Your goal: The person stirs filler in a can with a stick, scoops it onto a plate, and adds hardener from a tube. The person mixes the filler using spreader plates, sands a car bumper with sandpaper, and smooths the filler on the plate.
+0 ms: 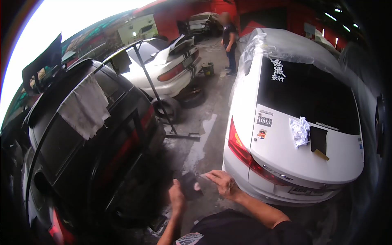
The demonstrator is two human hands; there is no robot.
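Note:
My left hand (176, 198) is closed on the edge of a dark flat piece (188, 187), its thumb up along the side. A small pale pinkish dab (197, 186) shows on that piece. Just to the right, my right hand (222, 183) pinches a small, thin, pale item (203, 175) whose kind is too blurred to tell. It points toward the dark piece; whether the two touch, I cannot tell. Both hands are low in the view, between the dark car and the white car's rear corner.
At right stands a white car (294, 163) with plastic sheeting (286, 38); a crumpled cloth (300, 131) and black sheet (318, 141) lie on its trunk. Left are a dark car (94, 118), a rag (84, 104) on a metal stand (153, 87), and tires (192, 97). A person (229, 45) stands behind.

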